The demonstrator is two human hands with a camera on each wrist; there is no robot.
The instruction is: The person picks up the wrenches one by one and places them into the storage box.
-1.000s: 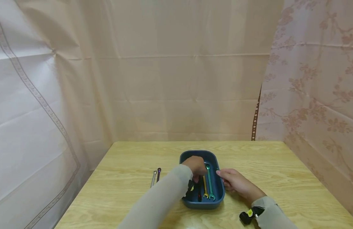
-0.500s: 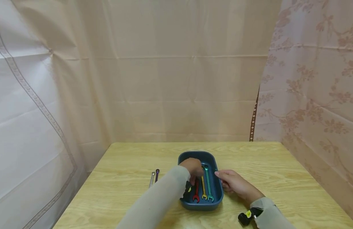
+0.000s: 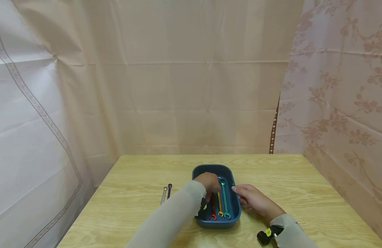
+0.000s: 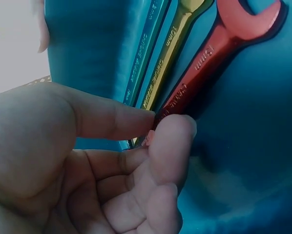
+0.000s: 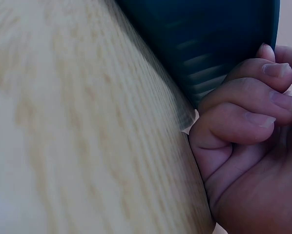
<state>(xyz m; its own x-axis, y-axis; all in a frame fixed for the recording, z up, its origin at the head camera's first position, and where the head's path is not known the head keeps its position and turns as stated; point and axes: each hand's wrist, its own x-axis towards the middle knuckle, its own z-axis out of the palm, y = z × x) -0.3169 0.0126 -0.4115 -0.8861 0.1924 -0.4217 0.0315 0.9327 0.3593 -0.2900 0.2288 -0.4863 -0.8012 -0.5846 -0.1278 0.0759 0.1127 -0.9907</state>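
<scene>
Inside a dark blue rectangular box (image 3: pixel 216 225), my left hand (image 3: pixel 208 182) pinches a red open-end wrench (image 4: pixel 197 68) by its shank between thumb and fingers. Its open jaw end (image 3: pixel 213 216) points toward me; the far end is hidden by the hand. Beside it, to the right, lie a yellow wrench (image 3: pixel 220 206) and then a longer green wrench (image 3: pixel 224 199), nearly parallel. At the box's right side my right hand (image 3: pixel 256 200) grips the rim with its thumb on top and its fingers curled against the outer wall, as the right wrist view shows.
Left of the box, a silver wrench (image 3: pixel 163 195) and a purple wrench (image 3: pixel 169 191) lie on the wooden table (image 3: pixel 271 172), partly covered by the left sleeve (image 3: pixel 170 217). Cloth curtains (image 3: pixel 191 103) stand behind and at both sides of the table.
The red wrench's near end, first seen as a small dark red tip, has come down flat with its open jaw showing beside the yellow wrench. The right hand keeps its hold on the box.
</scene>
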